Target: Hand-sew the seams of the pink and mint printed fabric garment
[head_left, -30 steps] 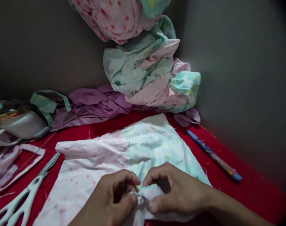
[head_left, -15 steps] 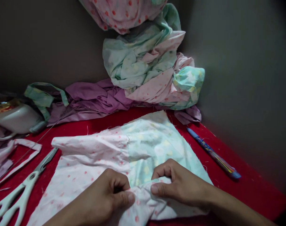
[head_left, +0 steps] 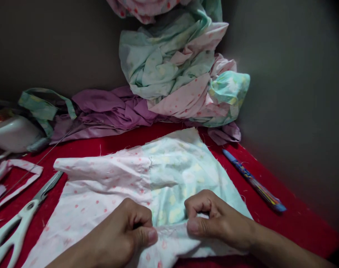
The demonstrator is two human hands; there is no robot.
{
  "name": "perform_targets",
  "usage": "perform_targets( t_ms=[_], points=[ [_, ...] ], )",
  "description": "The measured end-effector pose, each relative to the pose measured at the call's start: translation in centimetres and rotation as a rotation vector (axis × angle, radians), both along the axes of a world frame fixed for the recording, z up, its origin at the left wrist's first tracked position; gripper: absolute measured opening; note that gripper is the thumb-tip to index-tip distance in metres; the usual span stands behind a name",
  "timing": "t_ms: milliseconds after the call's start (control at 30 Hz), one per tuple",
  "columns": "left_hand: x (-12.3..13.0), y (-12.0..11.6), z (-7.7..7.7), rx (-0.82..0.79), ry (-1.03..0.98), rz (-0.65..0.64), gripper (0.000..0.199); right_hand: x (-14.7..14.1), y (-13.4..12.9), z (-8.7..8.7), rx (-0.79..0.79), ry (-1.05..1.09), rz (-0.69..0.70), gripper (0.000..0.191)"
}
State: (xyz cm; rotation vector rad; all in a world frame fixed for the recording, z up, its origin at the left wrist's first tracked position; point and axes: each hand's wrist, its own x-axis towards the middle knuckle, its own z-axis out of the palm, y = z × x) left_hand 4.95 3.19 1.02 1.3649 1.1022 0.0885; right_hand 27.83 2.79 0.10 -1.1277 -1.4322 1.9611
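A joined piece of cotton fabric (head_left: 110,186), pink-dotted white on the left and pale green with yellow on the right, lies spread over a red cloth. Near its front edge, my left hand (head_left: 127,230) pinches a folded part between thumb and curled fingers. My right hand (head_left: 211,216) grips the same fold a short way to the right. Between the two hands the fold runs fairly straight, and the dotted side shows below it. Dark stitching marks the join towards the back. Whether a needle is in my fingers cannot be seen.
White-handled scissors (head_left: 24,219) lie at the left, blades by the fabric. A multicolour pen (head_left: 253,180) rests at the right. Behind are purple cloth (head_left: 113,109) and a pile of green and pink fabric (head_left: 169,70). A white cup (head_left: 15,134) stands at the far left.
My right hand has moved slightly to the right, away from the left hand. The bunched fold between them is now pulled straighter. The view has shifted a little.
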Motion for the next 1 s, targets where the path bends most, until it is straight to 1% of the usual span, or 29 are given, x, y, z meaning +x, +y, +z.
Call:
perform_targets(
  t_ms=[67, 167, 233, 300, 367, 400, 433, 533, 567, 633, 700, 767, 867, 933, 1000],
  points=[
    [0.1, 0.0, -0.1, -0.006, -0.007, 0.016, 0.030, 0.1, 0.0, 0.0, 0.039, 0.024, 0.001, 0.041],
    [0.2, 0.1, -0.2, 0.005, -0.004, 0.027, 0.030, 0.2, 0.2, 0.2, 0.007, 0.003, 0.014, 0.039],
    [0.2, 0.2, -0.2, 0.030, -0.017, 0.013, 0.030, 0.1, 0.4, 0.5, 0.000, -0.035, 0.017, 0.033],
    [0.2, 0.4, -0.2, 0.023, -0.037, -0.006, 0.030, -0.1, 0.6, 0.8, 0.060, -0.062, 0.028, 0.027],
    [0.3, 0.5, 0.1, -0.030, -0.043, -0.026, 0.027, -0.4, 0.8, 1.0, 0.099, -0.077, 0.060, 0.027],
    [0.4, 0.4, 0.4, -0.042, -0.042, -0.005, 0.025, -0.5, 0.9, 1.0, 0.089, -0.084, 0.076, 0.027],
    [0.6, 0.3, 0.7, -0.024, -0.031, 0.048, 0.022, -0.5, 0.9, 1.1, 0.053, -0.093, 0.079, 0.026],
    [1.8, -0.5, 2.0, 0.159, 0.038, 0.306, 0.019, -0.7, 1.1, 1.0, -0.058, -0.091, 0.039, 0.019],
    [2.3, -1.0, 2.3, 0.182, 0.033, 0.366, 0.020, -0.7, 1.0, 0.9, -0.069, -0.082, 0.016, 0.017],
    [3.3, -2.0, 2.5, 0.107, -0.031, 0.386, 0.024, -0.8, 0.9, 0.8, -0.063, -0.084, -0.013, 0.013],
    [4.1, -2.7, 1.9, 0.043, -0.088, 0.407, 0.023, -0.9, 0.6, 0.6, -0.031, -0.127, -0.033, 0.009],
    [4.5, -3.0, 1.0, 0.072, -0.076, 0.454, 0.019, -1.0, 0.2, 0.4, 0.016, -0.184, -0.067, 0.008],
    [4.4, -3.0, -0.3, 0.187, -0.038, 0.454, 0.014, -0.9, -0.4, 0.2, 0.140, -0.236, -0.115, 0.015],
    [4.2, -2.9, -0.7, 0.315, -0.019, 0.408, 0.011, -0.7, -0.6, 0.2, 0.210, -0.255, -0.103, 0.021],
    [4.0, -2.8, -0.9, 0.445, -0.009, 0.345, 0.011, -0.7, -0.7, 0.3, 0.241, -0.276, -0.070, 0.026]
  ],
)
